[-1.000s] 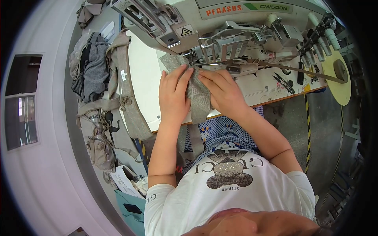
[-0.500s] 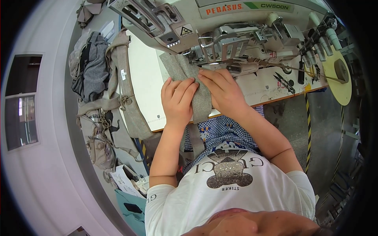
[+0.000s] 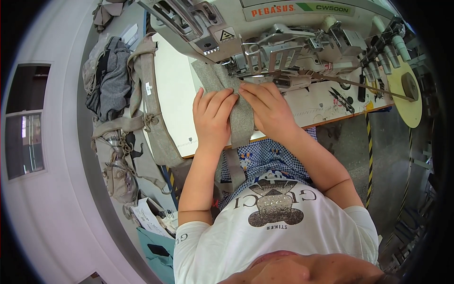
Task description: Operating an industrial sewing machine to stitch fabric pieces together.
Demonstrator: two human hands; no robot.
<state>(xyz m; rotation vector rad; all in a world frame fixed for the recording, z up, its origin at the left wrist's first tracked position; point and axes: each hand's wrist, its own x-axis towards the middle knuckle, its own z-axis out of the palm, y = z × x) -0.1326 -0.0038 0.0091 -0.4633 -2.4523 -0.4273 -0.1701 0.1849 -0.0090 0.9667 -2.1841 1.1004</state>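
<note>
A grey woven fabric strip (image 3: 242,124) runs from under the sewing machine (image 3: 279,35) toward me and hangs over the table's front edge. Its far part lies beside the needle area, partly hidden by the machine head. My left hand (image 3: 213,116) rests flat on the strip's left side, fingers stretched and slightly apart, the fingertips on the cloth. At the strip's right edge, close in front of the presser foot, my right hand (image 3: 272,109) has its fingers together and pinches the cloth. Both hands' thumbs are mostly hidden.
Thread snips (image 3: 341,100) lie on the table to the right. Brown tape (image 3: 364,84) leads to the machine from a yellow disc (image 3: 405,92). Grey garments (image 3: 111,78) and a long grey strap piece (image 3: 161,123) lie at left; a white box (image 3: 150,217) stands lower left.
My left fingers have slid slightly farther toward the machine along the cloth. The right hand has hardly moved and keeps its pinch.
</note>
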